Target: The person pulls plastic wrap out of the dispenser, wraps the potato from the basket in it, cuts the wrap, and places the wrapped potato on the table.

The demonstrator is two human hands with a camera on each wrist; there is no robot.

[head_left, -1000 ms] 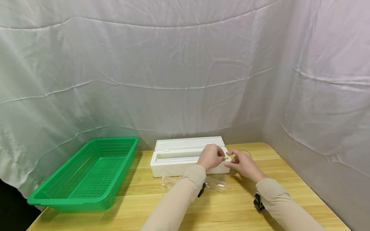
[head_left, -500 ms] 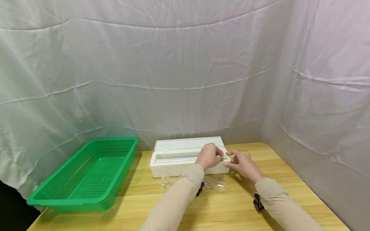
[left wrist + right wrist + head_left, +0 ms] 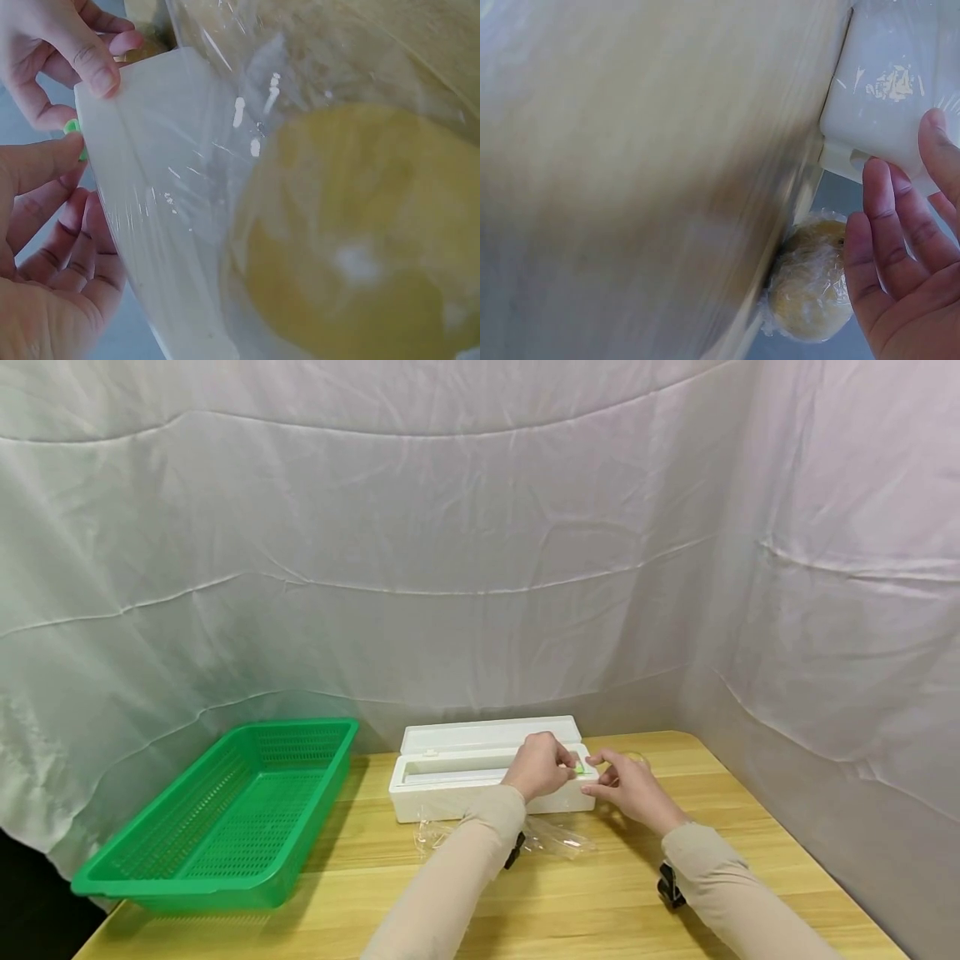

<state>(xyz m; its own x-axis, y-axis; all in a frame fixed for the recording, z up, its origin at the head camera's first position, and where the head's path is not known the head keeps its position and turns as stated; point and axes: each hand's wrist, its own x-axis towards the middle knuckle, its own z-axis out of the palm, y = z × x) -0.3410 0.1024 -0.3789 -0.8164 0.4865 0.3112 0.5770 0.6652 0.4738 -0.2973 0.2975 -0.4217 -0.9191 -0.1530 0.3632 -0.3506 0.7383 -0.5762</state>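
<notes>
A long white cling film dispenser (image 3: 427,802) stands on the table with its lid (image 3: 487,735) raised at the back. My left hand (image 3: 537,768) pinches a small green slide cutter (image 3: 72,126) between thumb and fingertips, on the dispenser's top near the right end. My right hand (image 3: 633,787) grips that end, its thumb on the front face and fingers round the side. Clear cling film (image 3: 558,837) hangs down the front and spreads on the tabletop. Through the film in the left wrist view shows a large round yellow thing (image 3: 360,225), hidden behind my left arm in the head view.
A film-wrapped, round yellow thing (image 3: 810,289) sits beside the dispenser's right end, mostly behind my right hand in the head view. A green plastic basket (image 3: 273,893) occupies the table's left side. Pale cloth (image 3: 450,643) hangs behind and to the right of the wooden table (image 3: 600,918).
My left hand has slid slightly left along the dispenser's top with the green slide cutter. The right hand keeps its grip on the right end.
</notes>
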